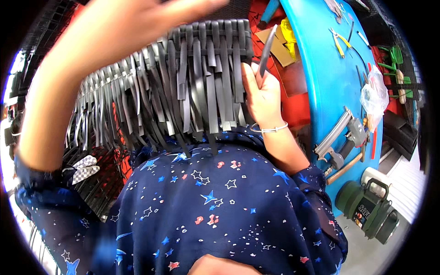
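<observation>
Dark flat strips (197,87) hang in a dense fringe from a woven black band across my lap. My right hand (266,98) is closed at the right end of this weaving. From its grip a knife (266,52) points up, its handle hidden by my fingers. My left hand (123,27) is raised above the left part of the weaving, blurred, with one digit stretched out to the right. Its other fingers are cut off by the top edge, and I see nothing held in it.
On my right stands a blue table (323,78) bearing yellow-handled pliers (340,42), a grey-black power tool (355,133), a wooden-handled tool (343,169) and a clear plastic bag (375,94). Below it sits a green case (366,206). Cardboard (277,48) lies on the red floor.
</observation>
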A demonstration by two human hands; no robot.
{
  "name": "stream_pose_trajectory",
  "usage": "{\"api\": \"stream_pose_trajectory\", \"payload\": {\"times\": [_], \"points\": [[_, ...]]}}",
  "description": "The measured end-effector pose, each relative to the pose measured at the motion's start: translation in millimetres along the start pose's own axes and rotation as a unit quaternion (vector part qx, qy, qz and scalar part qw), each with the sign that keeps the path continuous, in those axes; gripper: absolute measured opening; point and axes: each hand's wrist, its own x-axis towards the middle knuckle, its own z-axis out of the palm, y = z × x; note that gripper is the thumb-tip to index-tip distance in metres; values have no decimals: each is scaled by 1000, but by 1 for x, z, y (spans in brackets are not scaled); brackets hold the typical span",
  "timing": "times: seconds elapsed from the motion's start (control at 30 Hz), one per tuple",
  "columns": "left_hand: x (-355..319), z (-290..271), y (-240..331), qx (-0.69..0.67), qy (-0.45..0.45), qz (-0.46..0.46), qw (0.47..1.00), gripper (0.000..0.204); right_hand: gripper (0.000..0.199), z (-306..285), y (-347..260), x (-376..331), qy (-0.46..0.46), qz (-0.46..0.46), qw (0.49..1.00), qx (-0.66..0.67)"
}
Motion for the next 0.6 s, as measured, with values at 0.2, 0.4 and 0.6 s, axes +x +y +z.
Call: {"api": "stream_pose_trajectory", "payload": {"times": [0.2, 0.4, 0.6], "points": [[-1, 100, -69, 128, 145, 142, 971, 70, 24, 15, -12, -2, 21, -33, 998, 45], [4, 105, -68, 143, 170, 151, 963, 73, 21, 3, -11, -2, 2, -18, 1000, 26], [12, 108, -75, 151, 208, 159, 953, 71, 21, -2, -2, -7, 60, -50, 997, 7]]}}
